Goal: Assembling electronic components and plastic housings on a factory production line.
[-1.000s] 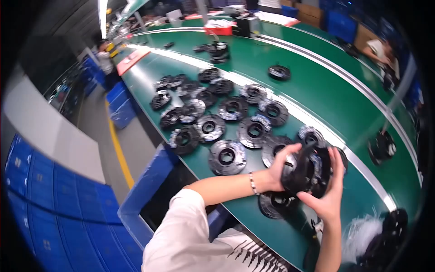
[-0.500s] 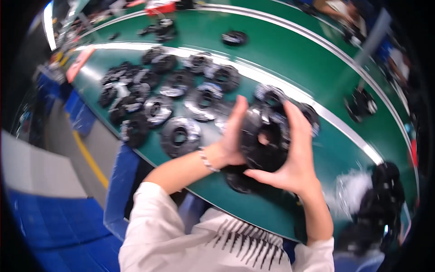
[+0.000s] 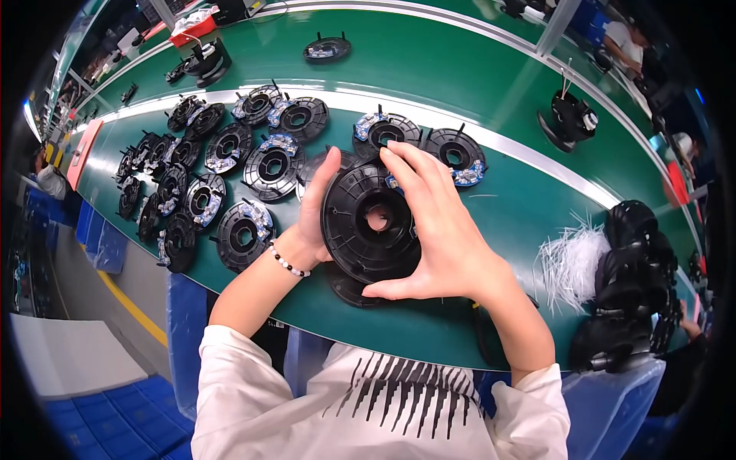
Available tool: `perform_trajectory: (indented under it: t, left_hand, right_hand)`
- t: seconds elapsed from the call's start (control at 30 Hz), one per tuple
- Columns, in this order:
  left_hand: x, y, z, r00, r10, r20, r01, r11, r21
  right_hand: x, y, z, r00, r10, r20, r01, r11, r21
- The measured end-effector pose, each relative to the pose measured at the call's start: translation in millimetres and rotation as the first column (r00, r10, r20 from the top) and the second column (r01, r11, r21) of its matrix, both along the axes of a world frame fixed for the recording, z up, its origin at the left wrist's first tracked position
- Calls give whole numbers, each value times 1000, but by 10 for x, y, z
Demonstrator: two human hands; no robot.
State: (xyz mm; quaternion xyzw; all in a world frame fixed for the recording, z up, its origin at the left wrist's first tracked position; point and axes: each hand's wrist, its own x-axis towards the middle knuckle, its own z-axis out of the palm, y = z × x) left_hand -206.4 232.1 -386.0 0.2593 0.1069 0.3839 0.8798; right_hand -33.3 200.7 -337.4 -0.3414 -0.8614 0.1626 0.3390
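Observation:
Both hands grip a round black plastic disc (image 3: 349, 222) with a hole through its middle, held tilted above the green table. My left hand (image 3: 314, 211) clasps its left edge, thumb pointing up. My right hand (image 3: 441, 238) curves round the right side, fingers at the top and thumb at the lower edge. A finger shows through the hole. Partly hidden below, another black disc (image 3: 349, 290) lies on the table. Just beyond the hands sit a disc with a blue circuit board (image 3: 372, 125) and a similar disc (image 3: 452, 149).
Several black discs with circuit boards (image 3: 244, 234) cover the table's left side. At right lie a pile of white plastic strips (image 3: 571, 264) and stacked black round parts (image 3: 632, 264). Beyond a metal rail (image 3: 521, 165) stand a black assembly (image 3: 567, 119) and a lone disc (image 3: 327, 49).
My view has turned, so the table and hands appear farther left. Both hands still hold the disc, whose face is sharper now after the earlier blur.

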Motion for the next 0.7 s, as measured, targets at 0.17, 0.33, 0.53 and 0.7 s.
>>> perform_trajectory:
  t: [0.17, 0.33, 0.53, 0.7]
  left_hand:
    - [53, -42, 53, 998, 60, -18, -60, 998, -23]
    - [90, -110, 61, 985, 151, 78, -153, 988, 25]
    - [253, -176, 278, 946, 321, 38, -323, 945, 54]
    - [407, -81, 561, 999, 31, -44, -35, 995, -92]
  right_hand:
    - [38, 20, -36, 999, 34, -17, -33, 999, 18]
    - [-142, -75, -370, 936, -290, -198, 317, 941, 121]
    - [53, -66, -90, 966, -147, -210, 205, 937, 284]
    - [438, -43, -80, 963, 142, -230, -9, 867, 498]
